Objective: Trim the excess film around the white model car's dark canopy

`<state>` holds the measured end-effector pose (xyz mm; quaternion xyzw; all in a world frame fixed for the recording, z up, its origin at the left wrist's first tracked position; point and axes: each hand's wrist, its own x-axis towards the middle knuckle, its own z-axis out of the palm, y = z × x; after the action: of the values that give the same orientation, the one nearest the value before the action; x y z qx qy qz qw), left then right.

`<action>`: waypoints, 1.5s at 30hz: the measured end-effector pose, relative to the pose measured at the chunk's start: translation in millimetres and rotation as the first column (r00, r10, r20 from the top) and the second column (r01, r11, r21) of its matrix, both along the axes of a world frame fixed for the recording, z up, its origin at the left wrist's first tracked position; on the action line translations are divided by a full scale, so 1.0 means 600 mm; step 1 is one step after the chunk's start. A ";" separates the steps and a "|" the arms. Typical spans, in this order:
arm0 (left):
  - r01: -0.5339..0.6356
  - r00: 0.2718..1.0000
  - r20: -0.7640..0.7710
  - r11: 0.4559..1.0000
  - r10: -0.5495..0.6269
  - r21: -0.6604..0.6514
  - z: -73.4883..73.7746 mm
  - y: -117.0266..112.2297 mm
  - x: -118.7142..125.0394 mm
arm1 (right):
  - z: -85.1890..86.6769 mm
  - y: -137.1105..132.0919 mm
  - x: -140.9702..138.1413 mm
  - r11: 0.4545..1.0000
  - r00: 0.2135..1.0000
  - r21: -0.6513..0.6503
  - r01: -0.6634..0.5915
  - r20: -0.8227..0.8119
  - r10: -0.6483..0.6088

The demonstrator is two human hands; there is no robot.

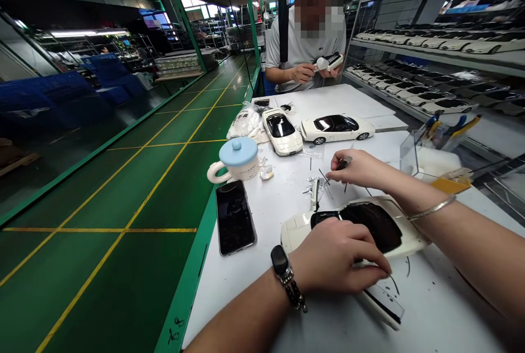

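Observation:
A white model car [296, 228] with a dark roof and windows lies in front of me, its two doors swung outward. My left hand [338, 254] is over the car's near side, thumb and forefinger pinched on a thin black strip [395, 284] above the near door [379, 309]. Beyond the car, my right hand [361, 168] is closed around dark metal tweezers [343, 163], low over the table near the far door [315, 194]. Small black strips and clear scraps [324, 187] lie by those fingertips. My left fingers hide part of the car's side.
A blue-lidded mug [238, 158] and a phone [235, 217] stand along the table's left edge. Two more white model cars [338, 128] sit farther back near a plastic bag [246, 121]. A clear tool box [430, 161] is at right. Across the table, a person [305, 52] holds a car part.

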<state>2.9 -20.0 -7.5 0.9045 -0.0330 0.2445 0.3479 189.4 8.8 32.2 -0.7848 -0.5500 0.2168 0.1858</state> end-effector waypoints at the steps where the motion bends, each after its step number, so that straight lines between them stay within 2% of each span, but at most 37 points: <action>1: 0.000 1.000 -0.002 1.000 0.000 -0.003 0.000 0.000 0.000 | 0.001 -0.001 0.001 1.000 1.000 0.006 0.007 -0.003 -0.007; 10: -0.001 1.000 -0.026 0.999 0.000 -0.038 0.006 0.001 -0.002 | 0.006 0.000 0.000 0.991 0.998 0.133 0.026 0.051 -0.033; 15: -0.003 0.997 -0.078 0.999 0.001 -0.034 0.009 0.001 -0.003 | 0.004 0.007 -0.005 0.986 0.984 0.166 0.034 0.168 -0.062; 20: 0.015 0.994 -0.110 1.000 -0.015 -0.007 0.009 0.004 -0.003 | -0.008 0.006 -0.002 0.984 0.975 0.172 0.041 0.209 -0.077; 25: 0.011 0.993 -0.120 1.000 -0.012 -0.017 0.010 0.004 -0.003 | -0.010 0.000 -0.003 0.982 0.981 0.189 0.028 0.185 -0.064; 31: 0.015 0.992 -0.127 1.000 -0.018 -0.025 0.010 0.004 -0.003 | -0.004 -0.008 -0.011 0.978 0.992 0.187 -0.094 0.103 0.075; 37: 0.007 0.995 -0.094 1.000 -0.009 -0.027 0.011 0.003 -0.003 | -0.011 -0.006 -0.015 0.977 0.997 0.209 -0.028 0.073 0.013; 45: 0.011 0.993 -0.122 1.000 -0.012 -0.003 0.010 0.003 -0.002 | -0.017 -0.002 -0.019 0.975 0.997 0.224 -0.011 0.076 -0.006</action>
<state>1.4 -18.2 -1.2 0.9171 -0.0167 0.1869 0.3517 178.2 7.6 21.9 -0.7658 -0.5787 0.1236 0.2516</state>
